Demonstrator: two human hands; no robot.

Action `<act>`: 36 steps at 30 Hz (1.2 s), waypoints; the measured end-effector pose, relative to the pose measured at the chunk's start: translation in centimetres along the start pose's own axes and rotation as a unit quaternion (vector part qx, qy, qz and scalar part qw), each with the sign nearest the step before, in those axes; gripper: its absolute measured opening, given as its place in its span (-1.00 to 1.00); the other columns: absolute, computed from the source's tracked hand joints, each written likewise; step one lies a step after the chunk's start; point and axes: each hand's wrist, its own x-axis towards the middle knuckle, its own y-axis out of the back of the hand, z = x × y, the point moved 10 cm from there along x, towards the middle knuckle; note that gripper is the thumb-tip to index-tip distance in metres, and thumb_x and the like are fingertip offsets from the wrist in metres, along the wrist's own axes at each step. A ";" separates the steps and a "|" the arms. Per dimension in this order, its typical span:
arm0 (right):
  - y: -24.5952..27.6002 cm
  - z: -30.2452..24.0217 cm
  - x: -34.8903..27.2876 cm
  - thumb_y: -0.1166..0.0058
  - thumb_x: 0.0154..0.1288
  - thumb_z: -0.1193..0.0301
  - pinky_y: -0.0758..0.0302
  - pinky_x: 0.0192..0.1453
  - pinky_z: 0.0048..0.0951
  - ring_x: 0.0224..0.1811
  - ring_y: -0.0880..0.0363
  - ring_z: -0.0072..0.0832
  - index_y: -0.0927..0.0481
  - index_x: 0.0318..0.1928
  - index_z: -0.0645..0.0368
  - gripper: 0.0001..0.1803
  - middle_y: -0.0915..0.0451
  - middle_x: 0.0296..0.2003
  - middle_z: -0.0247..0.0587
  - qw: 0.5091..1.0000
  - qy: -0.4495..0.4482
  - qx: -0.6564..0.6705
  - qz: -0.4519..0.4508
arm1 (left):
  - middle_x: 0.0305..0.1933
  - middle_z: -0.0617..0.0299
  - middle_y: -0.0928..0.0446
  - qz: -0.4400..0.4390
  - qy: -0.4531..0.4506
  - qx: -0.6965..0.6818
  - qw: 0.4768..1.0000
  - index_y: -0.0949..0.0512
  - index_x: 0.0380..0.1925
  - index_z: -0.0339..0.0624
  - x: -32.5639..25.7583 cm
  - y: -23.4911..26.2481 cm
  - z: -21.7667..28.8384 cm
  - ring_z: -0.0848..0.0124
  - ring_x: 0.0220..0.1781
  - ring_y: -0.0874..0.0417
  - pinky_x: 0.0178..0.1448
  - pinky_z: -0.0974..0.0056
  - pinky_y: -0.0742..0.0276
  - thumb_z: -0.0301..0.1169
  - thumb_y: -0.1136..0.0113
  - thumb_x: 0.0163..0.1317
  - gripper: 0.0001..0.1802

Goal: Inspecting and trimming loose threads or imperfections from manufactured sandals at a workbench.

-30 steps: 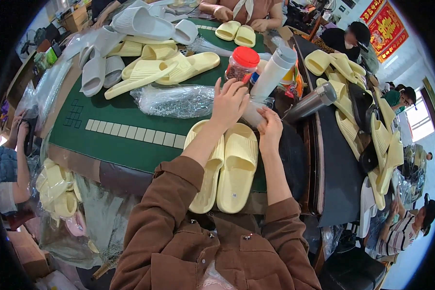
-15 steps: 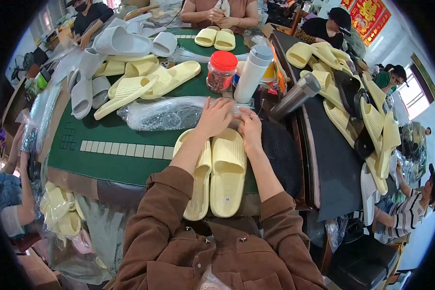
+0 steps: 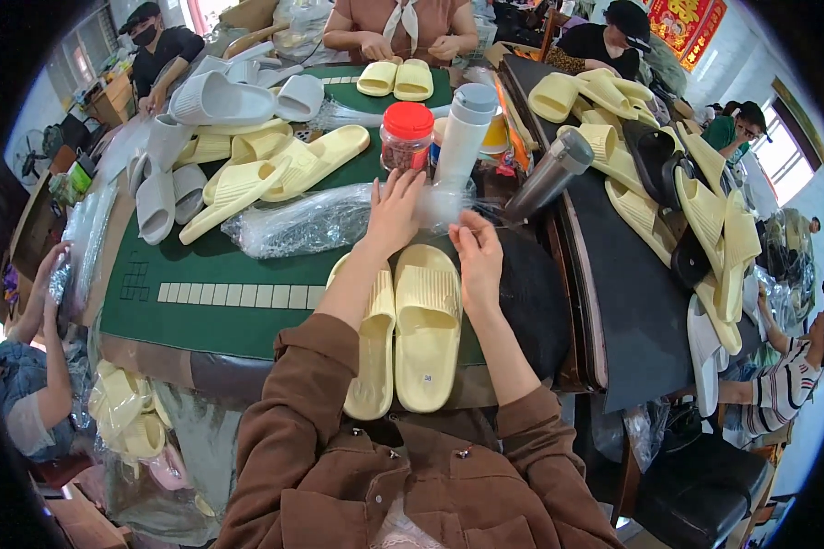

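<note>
My left hand [image 3: 395,215] lies with fingers spread on the right end of a bundle of clear plastic bags [image 3: 293,222]. Close beside it, my right hand [image 3: 479,261] has its fingers curled and pinched at a thin clear plastic bag [image 3: 441,207], which is smeared by motion. Below my hands, a pair of pale yellow slide slippers lies side by side, toes away from me. The right slipper [image 3: 428,343] shows fully, with a small white sticker on its heel; my left forearm partly covers the left slipper [image 3: 372,366].
Beyond my hands stand a red-lidded jar [image 3: 406,137], a white bottle [image 3: 467,137] and a grey tumbler [image 3: 549,174]. Yellow slippers [image 3: 316,163] and grey slippers [image 3: 215,99] pile up at the left. More slippers [image 3: 645,229] cover the dark right-hand table. Other people sit around.
My hands have moved apart: the left has stretched its fingers forward over the bags, and the right has pulled slightly right with thin plastic. The slipper pair stays in place.
</note>
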 end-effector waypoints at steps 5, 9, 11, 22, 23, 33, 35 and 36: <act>0.2 2.2 -0.5 0.11 0.40 0.48 -0.47 0.11 -0.52 -0.11 -0.53 -0.50 -0.46 -0.04 0.35 -0.78 -0.51 -0.16 -0.20 0.995 -0.080 0.051 -0.020 | 0.11 0.03 -0.42 -0.039 0.036 -0.177 0.983 -0.38 0.11 -0.15 1.0 4.5 0.3 0.07 0.21 -0.37 0.25 0.06 -0.30 -0.37 -0.17 0.10 -0.48; -2.8 -1.8 -2.1 0.15 0.43 0.44 -0.48 0.13 -0.46 -0.08 -0.55 -0.46 -0.44 -0.03 0.35 -0.76 -0.53 -0.13 -0.18 0.985 -0.028 0.157 -0.072 | -0.22 0.02 -0.56 -0.100 0.001 -0.298 0.949 -0.50 -0.08 -0.25 -1.3 8.6 5.6 0.10 -0.10 -0.57 0.02 0.15 -0.46 -0.42 -0.11 0.17 -0.69; -3.9 -5.4 -3.3 0.14 0.43 0.43 -0.51 0.11 -0.44 -0.06 -0.55 -0.46 -0.44 0.00 0.33 -0.75 -0.53 -0.12 -0.17 0.981 -0.022 0.167 -0.093 | -0.25 0.03 -0.56 -0.079 -0.033 -0.318 0.944 -0.53 -0.14 -0.29 -2.9 10.4 7.4 0.14 -0.16 -0.59 -0.04 0.16 -0.49 -0.46 -0.07 0.20 -0.76; 3.9 -15.6 -8.1 0.08 0.37 0.52 -0.17 -0.58 -0.82 -0.61 -0.26 -0.78 -0.32 0.10 0.23 -0.69 -0.49 -0.45 -0.24 0.997 0.016 0.041 -0.070 | -0.04 0.23 -0.44 -0.104 -0.187 -0.096 0.972 -0.56 -0.21 -0.15 -12.9 20.7 11.4 0.28 0.01 -0.43 0.02 0.16 -0.36 -0.45 -0.09 0.06 -0.75; 3.9 -15.8 -8.7 0.08 0.36 0.54 -0.16 -0.62 -0.82 -0.66 -0.26 -0.78 -0.31 0.07 0.21 -0.71 -0.52 -0.47 -0.21 0.996 0.012 -0.008 -0.084 | 0.03 0.28 -0.39 -0.129 -0.195 -0.016 0.972 -0.56 -0.23 -0.16 -14.1 20.4 11.6 0.32 0.12 -0.34 0.07 0.17 -0.29 -0.41 -0.10 -0.04 -0.70; -1.5 -8.7 -14.2 0.06 0.30 0.60 -0.43 -0.47 -0.66 -0.57 -0.53 -0.66 -0.49 -0.19 0.31 -0.89 -0.62 -0.41 -0.21 0.876 -0.205 -0.273 -0.340 | -0.29 0.29 -0.37 -0.172 -0.244 -0.015 0.954 -0.53 -0.26 -0.25 -20.1 17.2 14.3 0.43 -0.22 -0.44 -0.14 0.38 -0.38 -0.40 -0.09 -0.04 -0.71; -2.1 -6.9 -15.4 0.03 0.29 0.56 -0.50 -0.37 -0.58 -0.46 -0.62 -0.57 -0.49 -0.19 0.34 -0.88 -0.64 -0.41 -0.18 0.846 -0.177 -0.327 -0.383 | -0.27 0.29 -0.38 -0.174 -0.234 -0.051 0.955 -0.52 -0.24 -0.26 -20.8 17.1 14.4 0.41 -0.17 -0.46 -0.08 0.35 -0.41 -0.42 -0.08 -0.03 -0.70; -2.2 -6.5 -15.8 0.01 0.28 0.54 -0.52 -0.35 -0.55 -0.43 -0.64 -0.53 -0.49 -0.19 0.34 -0.87 -0.64 -0.41 -0.16 0.828 -0.155 -0.368 -0.394 | -0.24 0.26 -0.40 -0.167 -0.203 -0.079 0.962 -0.51 -0.20 -0.28 -20.6 17.2 14.1 0.37 -0.13 -0.48 -0.04 0.32 -0.43 -0.44 -0.09 -0.03 -0.68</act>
